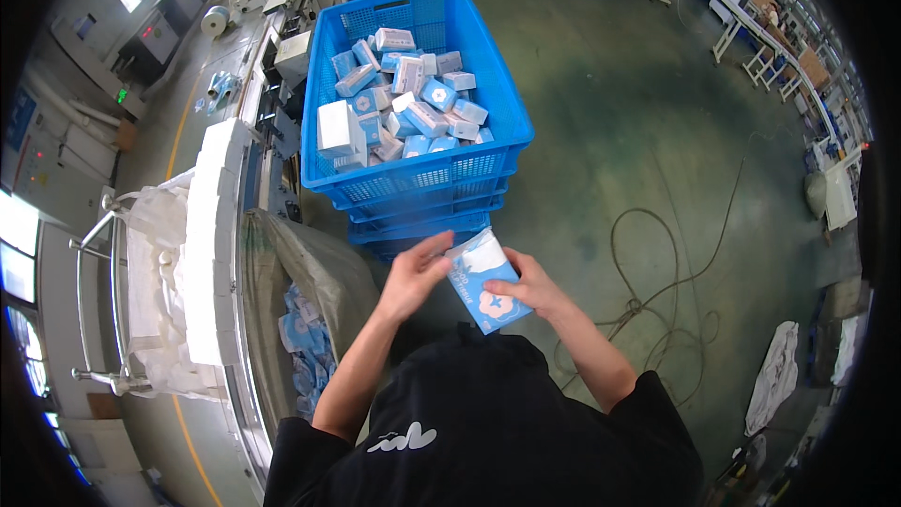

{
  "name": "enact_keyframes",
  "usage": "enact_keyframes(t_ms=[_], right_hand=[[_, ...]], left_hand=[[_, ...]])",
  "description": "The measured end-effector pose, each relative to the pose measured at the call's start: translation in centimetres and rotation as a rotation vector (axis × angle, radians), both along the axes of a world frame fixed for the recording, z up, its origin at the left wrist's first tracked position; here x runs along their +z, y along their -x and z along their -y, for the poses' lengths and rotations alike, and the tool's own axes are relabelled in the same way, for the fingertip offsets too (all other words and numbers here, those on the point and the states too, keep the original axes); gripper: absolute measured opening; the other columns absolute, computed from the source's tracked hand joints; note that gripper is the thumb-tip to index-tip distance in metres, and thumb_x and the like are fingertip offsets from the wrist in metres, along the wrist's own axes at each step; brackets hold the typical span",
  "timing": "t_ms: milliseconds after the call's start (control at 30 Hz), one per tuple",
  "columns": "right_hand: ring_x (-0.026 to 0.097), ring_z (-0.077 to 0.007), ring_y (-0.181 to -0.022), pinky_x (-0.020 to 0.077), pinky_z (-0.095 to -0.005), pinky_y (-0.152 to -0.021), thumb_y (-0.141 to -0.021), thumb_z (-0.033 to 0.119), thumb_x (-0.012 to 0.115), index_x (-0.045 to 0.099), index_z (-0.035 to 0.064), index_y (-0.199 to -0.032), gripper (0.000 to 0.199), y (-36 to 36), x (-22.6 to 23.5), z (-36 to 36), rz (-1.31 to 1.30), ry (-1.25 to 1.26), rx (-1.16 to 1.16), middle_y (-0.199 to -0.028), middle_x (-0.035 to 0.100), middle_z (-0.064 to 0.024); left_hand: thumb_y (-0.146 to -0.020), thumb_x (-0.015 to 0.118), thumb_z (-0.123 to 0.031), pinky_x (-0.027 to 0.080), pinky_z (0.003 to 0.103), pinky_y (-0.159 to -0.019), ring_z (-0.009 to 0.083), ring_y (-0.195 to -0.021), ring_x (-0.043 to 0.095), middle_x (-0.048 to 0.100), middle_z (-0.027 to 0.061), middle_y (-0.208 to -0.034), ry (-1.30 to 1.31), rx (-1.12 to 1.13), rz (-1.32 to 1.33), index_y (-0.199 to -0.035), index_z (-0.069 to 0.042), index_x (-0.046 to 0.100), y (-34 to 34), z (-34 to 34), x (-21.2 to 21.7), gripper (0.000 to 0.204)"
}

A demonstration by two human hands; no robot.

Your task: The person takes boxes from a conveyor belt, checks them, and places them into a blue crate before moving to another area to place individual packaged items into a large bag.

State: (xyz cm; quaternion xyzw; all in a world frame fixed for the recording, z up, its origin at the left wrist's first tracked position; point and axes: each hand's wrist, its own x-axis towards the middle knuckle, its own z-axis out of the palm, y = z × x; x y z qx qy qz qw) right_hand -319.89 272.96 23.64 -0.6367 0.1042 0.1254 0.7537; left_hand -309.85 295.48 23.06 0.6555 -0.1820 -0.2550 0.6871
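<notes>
Both my hands hold one soft blue and white pack with a cloud picture, in front of my chest. My left hand grips its upper left end. On the right side, my right hand clasps the pack's edge. Just beyond them stands a stack of blue plastic crates; the top crate holds several similar blue and white packs, lying loosely.
At my left hangs a large open sack with more blue packs inside, beside a white machine frame and metal rails. A cable loops on the green floor at right. White cloth lies at the lower right.
</notes>
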Motion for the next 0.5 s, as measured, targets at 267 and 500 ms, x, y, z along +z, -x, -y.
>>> enact_keyframes(t_ms=[267, 500], right_hand=[[0.070, -0.0226, -0.099, 0.0546, -0.0348, -0.087, -0.079, 0.025, 0.084, 0.058, -0.0035, -0.129, 0.063, -0.8, -1.9, -2.2, 0.008, 0.067, -0.132, -0.111, 0.070, -0.0143], [0.072, -0.0314, -0.097, 0.0534, -0.0380, -0.087, -0.072, 0.017, 0.088, 0.059, 0.0042, -0.128, 0.065, 0.9, 0.4, -3.4, 0.378, 0.499, -0.031, -0.101, 0.072, -0.0182]], left_hand=[[-0.098, 0.064, -0.018, 0.050, 0.034, -0.063, 0.0161, -0.066, 0.064, 0.069, 0.0161, -0.072, -0.396, 0.126, 0.368, -0.098, 0.000, 0.076, -0.4, 2.0, 0.9, 0.022], [-0.102, 0.060, -0.024, 0.039, 0.029, -0.053, 0.0070, -0.058, 0.049, 0.065, 0.0000, -0.068, -0.316, 0.162, 0.240, -0.082, 0.004, 0.071, -5.0, 0.8, -2.0, 0.035]])
